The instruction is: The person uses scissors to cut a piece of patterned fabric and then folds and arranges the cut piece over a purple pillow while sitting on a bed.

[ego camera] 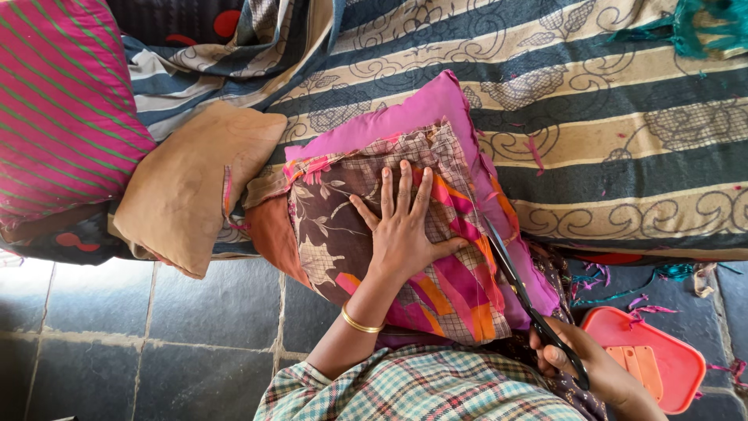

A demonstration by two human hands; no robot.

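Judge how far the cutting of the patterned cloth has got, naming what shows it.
Done: the patterned cloth lies spread over the pink cushion, and scraps litter the floor. In hand: the left hand presses the cloth flat while the right hand works the scissors along its right edge, blades about midway. Left: the upper stretch of that edge looks uncut.

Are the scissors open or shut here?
Open: the scissors show two dark blades parted along the patterned fabric's right edge, handles gripped by the right hand.
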